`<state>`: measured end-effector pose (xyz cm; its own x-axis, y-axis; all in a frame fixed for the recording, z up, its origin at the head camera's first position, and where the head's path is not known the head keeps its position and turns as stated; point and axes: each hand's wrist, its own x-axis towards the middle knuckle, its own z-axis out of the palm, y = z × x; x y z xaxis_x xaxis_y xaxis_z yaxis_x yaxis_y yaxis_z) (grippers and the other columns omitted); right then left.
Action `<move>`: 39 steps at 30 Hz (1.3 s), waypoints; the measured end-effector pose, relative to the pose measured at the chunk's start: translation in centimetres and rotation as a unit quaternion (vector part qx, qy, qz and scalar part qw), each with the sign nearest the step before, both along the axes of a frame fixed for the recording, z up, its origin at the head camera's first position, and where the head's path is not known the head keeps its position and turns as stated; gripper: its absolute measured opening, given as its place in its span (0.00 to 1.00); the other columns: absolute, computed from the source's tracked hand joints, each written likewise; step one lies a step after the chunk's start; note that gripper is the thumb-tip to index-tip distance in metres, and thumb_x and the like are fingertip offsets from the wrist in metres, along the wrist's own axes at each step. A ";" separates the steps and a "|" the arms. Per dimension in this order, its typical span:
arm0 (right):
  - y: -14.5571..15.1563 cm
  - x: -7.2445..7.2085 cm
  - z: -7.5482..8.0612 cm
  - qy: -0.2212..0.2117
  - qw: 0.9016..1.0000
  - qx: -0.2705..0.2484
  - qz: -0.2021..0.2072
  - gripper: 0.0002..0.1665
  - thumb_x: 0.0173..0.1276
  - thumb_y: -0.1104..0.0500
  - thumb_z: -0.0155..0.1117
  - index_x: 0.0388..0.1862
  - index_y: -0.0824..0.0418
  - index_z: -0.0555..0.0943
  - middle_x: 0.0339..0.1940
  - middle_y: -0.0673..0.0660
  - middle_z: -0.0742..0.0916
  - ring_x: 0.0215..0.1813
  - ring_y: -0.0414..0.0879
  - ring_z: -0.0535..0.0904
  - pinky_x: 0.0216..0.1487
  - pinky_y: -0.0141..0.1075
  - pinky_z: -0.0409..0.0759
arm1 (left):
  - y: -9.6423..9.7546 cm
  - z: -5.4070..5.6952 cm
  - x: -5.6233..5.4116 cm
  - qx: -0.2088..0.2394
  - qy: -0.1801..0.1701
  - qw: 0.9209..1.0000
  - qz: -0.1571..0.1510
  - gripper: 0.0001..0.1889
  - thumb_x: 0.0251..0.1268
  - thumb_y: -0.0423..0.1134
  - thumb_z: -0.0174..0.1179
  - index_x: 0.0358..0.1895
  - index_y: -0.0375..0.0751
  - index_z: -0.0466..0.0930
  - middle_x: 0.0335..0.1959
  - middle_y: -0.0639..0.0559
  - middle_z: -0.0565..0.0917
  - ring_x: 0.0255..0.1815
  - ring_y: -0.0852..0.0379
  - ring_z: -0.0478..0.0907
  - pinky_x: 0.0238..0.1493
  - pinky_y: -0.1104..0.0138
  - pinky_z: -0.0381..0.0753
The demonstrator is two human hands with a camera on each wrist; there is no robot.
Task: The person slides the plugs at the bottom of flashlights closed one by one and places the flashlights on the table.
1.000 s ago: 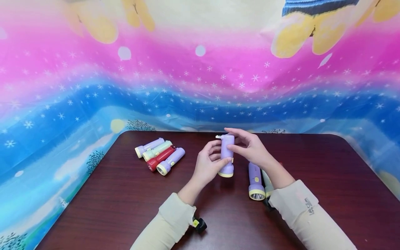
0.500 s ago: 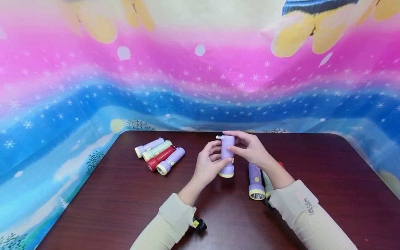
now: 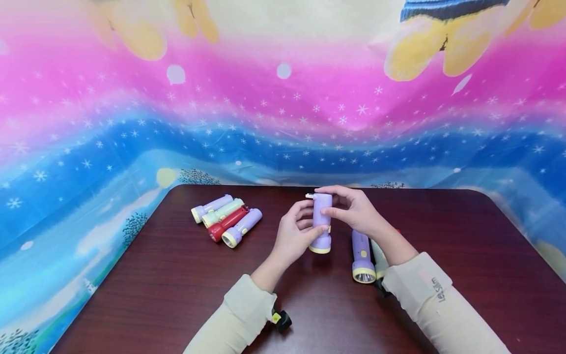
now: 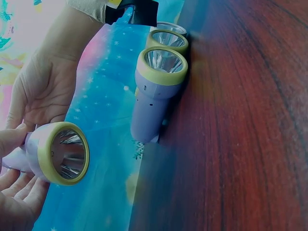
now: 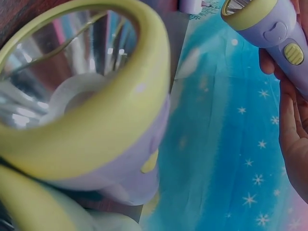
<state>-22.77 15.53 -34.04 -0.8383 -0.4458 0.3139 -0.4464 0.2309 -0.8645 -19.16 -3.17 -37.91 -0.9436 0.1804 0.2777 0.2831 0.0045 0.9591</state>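
Observation:
A purple flashlight (image 3: 322, 209) with a yellow rim is held lens-down above the table, between both hands. A small white piece (image 3: 309, 196) sticks out sideways at its upper end. The left hand (image 3: 289, 236) grips the lower part, thumb across the front near the lens end. Around the upper part, the right hand (image 3: 355, 211) holds with its thumb on the body and its index finger over the top end. The left wrist view shows the reflector inside the yellow rim (image 4: 45, 154). In the right wrist view a yellow switch (image 5: 293, 54) shows on the flashlight's side.
On the dark wooden table (image 3: 177, 305), a red flashlight (image 3: 227, 223) lies at the left among purple and pale green ones. Another purple flashlight (image 3: 361, 250) lies beside a pale green one (image 3: 379, 258), partly under the right forearm. A patterned cloth (image 3: 283, 137) hangs behind.
The held flashlight has sunk slightly with both hands. The right index finger has come down a little over its top end. The flashlights on the table have not moved.

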 end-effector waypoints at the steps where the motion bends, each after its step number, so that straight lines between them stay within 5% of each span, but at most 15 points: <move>1: 0.0 -0.1 0.0 -0.001 1.000 0.000 0.000 0.27 0.66 0.65 0.69 0.64 0.66 0.77 0.54 0.66 0.84 0.45 0.39 0.84 0.44 0.33 0.85 | 0.0 0.0 0.0 0.000 0.000 1.000 -0.001 0.29 0.58 0.30 0.70 0.63 0.36 0.72 0.56 0.34 0.82 0.49 0.41 0.86 0.54 0.59 0.85; 14: 0.0 -0.4 0.1 0.019 1.000 0.015 0.015 0.27 0.65 0.66 0.69 0.63 0.65 0.78 0.55 0.66 0.84 0.45 0.39 0.84 0.46 0.32 0.84 | 0.0 -0.1 0.1 -0.007 -0.004 1.000 0.004 0.29 0.57 0.29 0.71 0.63 0.37 0.71 0.55 0.35 0.83 0.49 0.41 0.86 0.53 0.58 0.85; 39: 0.0 0.0 -0.2 0.032 0.999 0.018 -0.024 0.25 0.65 0.63 0.70 0.61 0.62 0.79 0.52 0.63 0.85 0.45 0.37 0.84 0.44 0.31 0.84 | 0.2 0.1 0.2 -0.005 -0.005 1.000 0.011 0.29 0.58 0.31 0.71 0.63 0.37 0.71 0.56 0.35 0.82 0.50 0.42 0.86 0.54 0.58 0.85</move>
